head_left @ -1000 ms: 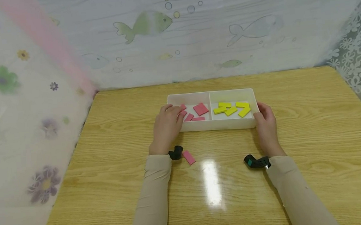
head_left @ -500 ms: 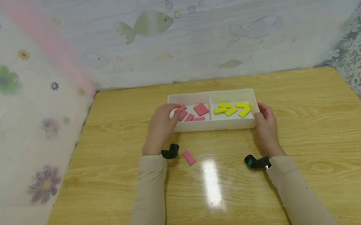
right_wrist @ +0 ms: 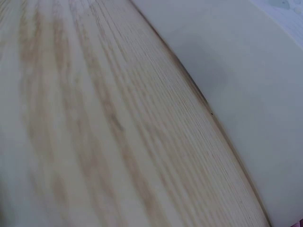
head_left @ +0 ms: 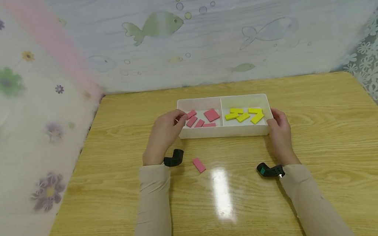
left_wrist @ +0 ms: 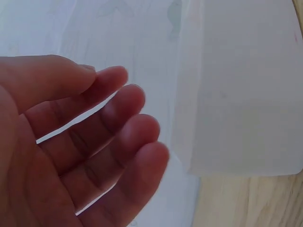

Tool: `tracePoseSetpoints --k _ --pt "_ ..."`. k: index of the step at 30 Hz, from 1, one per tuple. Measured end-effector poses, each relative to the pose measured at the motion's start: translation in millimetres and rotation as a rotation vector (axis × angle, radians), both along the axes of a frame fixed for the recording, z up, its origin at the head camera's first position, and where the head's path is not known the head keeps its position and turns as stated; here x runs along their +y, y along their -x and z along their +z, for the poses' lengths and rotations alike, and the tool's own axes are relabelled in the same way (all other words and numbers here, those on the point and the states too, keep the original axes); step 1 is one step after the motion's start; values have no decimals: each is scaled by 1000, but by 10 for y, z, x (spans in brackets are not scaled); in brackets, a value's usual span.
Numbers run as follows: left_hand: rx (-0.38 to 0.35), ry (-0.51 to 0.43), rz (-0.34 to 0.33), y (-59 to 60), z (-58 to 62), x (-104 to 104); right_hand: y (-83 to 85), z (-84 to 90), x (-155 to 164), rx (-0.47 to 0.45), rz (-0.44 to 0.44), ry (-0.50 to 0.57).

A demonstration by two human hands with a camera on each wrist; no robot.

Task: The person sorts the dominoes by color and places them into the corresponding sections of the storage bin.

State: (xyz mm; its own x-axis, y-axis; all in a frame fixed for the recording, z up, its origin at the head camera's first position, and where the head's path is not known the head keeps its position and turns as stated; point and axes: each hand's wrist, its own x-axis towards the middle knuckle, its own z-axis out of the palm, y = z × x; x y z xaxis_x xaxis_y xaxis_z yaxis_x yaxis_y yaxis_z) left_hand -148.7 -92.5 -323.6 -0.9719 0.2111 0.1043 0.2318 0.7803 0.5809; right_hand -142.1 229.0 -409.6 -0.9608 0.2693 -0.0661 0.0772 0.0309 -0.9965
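Note:
A white two-compartment tray (head_left: 223,132) rests on the table. Several pink tiles (head_left: 211,115) lie in its left compartment, and several yellow tiles (head_left: 257,118) in its right one. One more pink tile (head_left: 199,165) lies on the table in front. My left hand (head_left: 165,133) is by the tray's left end. In the left wrist view its fingers (left_wrist: 142,165) are loosely bent, with nothing seen between them, apart from the tray wall (left_wrist: 246,94). My right hand (head_left: 280,133) grips the tray's right end, thumb at the front corner; the right wrist view shows none of that hand.
The wooden table (head_left: 115,198) reaches back to a wall covering (head_left: 217,49) printed with fish. A flowered sheet (head_left: 28,145) hangs along the left side. Black wrist cameras (head_left: 173,158) sit at both cuffs.
My left hand has drawn back leftward from over the pink tiles to outside the tray's left end. The right hand keeps its hold, and the tray stays put.

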Motion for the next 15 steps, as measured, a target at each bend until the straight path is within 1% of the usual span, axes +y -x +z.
tracePoseSetpoints --k 4,9,12,15 --pt "14 16 -17 -36 45 43 -7 12 -8 -1 -1 14" --pt "5 40 -47 -67 90 85 -1 12 -14 -6 -1 15" --pt "-22 66 -71 -88 97 103 7 10 -11 1 -1 16" --pt "-75 110 -100 -110 87 126 14 6 -8 7 -2 21"
